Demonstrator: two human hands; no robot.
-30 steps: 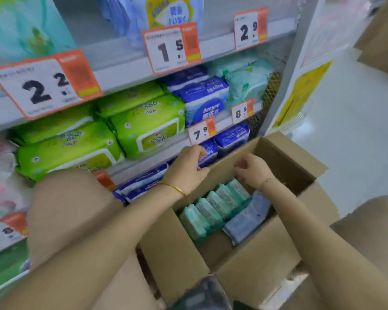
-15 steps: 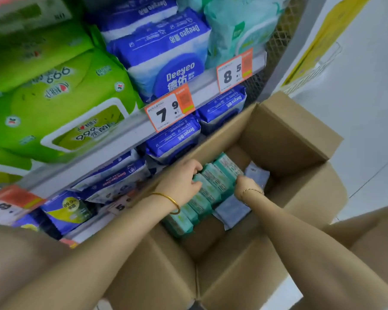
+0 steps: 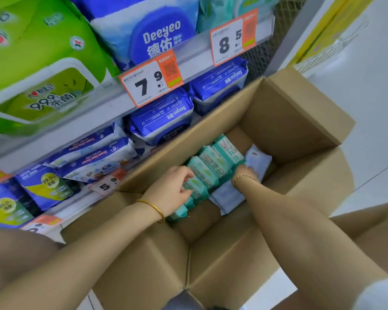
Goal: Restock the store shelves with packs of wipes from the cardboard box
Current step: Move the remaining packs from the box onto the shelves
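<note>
A shop: retail aisle w/ stocked shelving. Grey shelf rail carries clip-on orange-and-white price tags: 7.9 and 8.5, both w/ QR squares, plus 5.9 lower down. Same-brand goods face out in rows: big green wipes packs, blue Deeyeo pack, smaller Deeyeo packs on the tier below. Wire mesh end panel at the unit's side. Open cardboard box w/ teal wipe packs right by the shelves. Pale glossy floor beyond.
</note>
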